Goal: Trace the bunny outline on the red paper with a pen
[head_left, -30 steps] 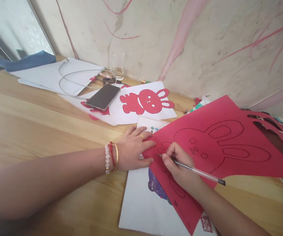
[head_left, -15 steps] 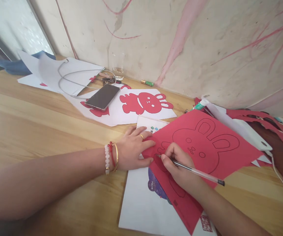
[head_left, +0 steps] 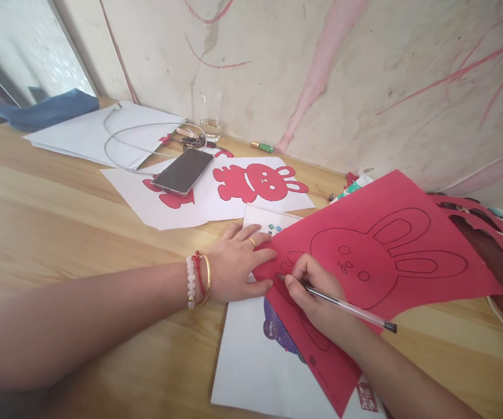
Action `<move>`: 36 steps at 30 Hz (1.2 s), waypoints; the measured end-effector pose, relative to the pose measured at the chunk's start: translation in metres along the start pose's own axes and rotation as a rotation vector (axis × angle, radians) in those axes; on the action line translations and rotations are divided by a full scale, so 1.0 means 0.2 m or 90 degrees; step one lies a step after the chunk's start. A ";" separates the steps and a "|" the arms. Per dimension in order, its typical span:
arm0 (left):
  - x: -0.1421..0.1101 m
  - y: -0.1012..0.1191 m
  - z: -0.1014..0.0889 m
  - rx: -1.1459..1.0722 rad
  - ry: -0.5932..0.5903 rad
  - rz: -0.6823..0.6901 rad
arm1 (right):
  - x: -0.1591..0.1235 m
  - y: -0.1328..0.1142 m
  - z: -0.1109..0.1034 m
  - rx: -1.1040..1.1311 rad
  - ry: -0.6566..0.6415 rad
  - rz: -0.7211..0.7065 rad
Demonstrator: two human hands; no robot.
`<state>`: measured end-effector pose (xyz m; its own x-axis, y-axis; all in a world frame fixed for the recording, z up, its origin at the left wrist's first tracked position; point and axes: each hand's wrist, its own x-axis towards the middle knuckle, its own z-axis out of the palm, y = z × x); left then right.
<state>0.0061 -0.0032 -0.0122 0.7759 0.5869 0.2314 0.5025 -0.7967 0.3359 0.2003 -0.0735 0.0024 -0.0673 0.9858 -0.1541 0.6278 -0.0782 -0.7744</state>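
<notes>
A sheet of red paper (head_left: 365,203) bears a rabbit outline in dark lines, and its far right part is raised off the table. My left hand (head_left: 240,265) lies with fingers spread, fingertips pressing the sheet's left edge. In my right hand (head_left: 316,285) is a clear pen (head_left: 356,309) with a black end cap; its tip touches the paper near the rabbit's arm. Under the sheet lies a white book (head_left: 251,361) with a purple picture on it. The lower part of the drawing is partly hidden by my right hand.
A cut-out red rabbit (head_left: 260,180) rests on white paper beyond my left hand. Beside it are a phone (head_left: 183,171), a looped cable (head_left: 107,145), a glass (head_left: 210,129) with liquid and a white paper stack (head_left: 89,131). Red paper scraps (head_left: 487,221) lie at the right.
The red sheet's far right part dropped, then rose again. Loose white papers at the back left lifted and settled. Both hands stay almost in place, the pen tip shifting slightly left.
</notes>
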 end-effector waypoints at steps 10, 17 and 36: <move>0.00 0.00 0.00 0.003 -0.003 -0.004 | 0.01 0.03 0.02 0.010 0.056 -0.032; 0.00 0.00 0.00 0.008 -0.008 -0.004 | -0.01 0.03 0.01 -0.001 0.032 -0.019; 0.00 0.00 -0.01 -0.002 -0.016 -0.007 | -0.01 -0.01 0.00 0.006 0.005 0.003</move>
<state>0.0064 -0.0033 -0.0104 0.7793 0.5923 0.2044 0.5106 -0.7894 0.3407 0.1993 -0.0750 0.0051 -0.0584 0.9865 -0.1530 0.6205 -0.0842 -0.7797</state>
